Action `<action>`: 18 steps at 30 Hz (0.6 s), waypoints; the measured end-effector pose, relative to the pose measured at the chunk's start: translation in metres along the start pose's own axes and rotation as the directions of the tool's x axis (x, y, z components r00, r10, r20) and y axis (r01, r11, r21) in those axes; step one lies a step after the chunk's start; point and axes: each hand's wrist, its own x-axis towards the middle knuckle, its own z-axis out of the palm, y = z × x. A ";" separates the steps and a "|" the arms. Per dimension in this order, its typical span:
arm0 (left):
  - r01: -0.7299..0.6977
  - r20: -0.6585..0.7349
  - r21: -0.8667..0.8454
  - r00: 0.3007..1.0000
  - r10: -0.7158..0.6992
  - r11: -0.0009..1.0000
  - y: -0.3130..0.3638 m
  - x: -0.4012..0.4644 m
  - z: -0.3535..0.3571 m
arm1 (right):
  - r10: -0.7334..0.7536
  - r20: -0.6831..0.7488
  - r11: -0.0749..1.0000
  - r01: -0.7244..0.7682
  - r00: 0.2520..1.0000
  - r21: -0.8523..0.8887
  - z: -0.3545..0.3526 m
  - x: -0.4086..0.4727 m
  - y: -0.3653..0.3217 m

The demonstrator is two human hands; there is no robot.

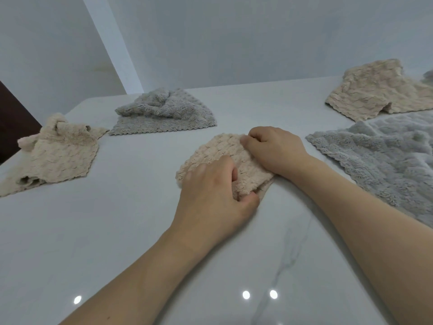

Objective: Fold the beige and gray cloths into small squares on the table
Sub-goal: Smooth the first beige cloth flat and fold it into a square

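A small folded beige cloth lies at the middle of the white table. My left hand pinches its near edge with curled fingers and thumb. My right hand grips its far right corner, fingers curled on the fabric. A rumpled beige cloth lies at the left, a bunched gray cloth behind it. At the right lie a beige cloth and a large gray cloth.
The table's far edge meets a pale wall. A dark panel shows beyond the table's left corner. Bare marble surface stretches between the cloths and toward me.
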 end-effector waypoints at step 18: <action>-0.037 0.304 0.179 0.952 -0.020 0.983 0.007 -0.005 -0.002 | -0.040 -0.120 0.995 0.029 0.992 -0.091 0.011 0.000 -0.004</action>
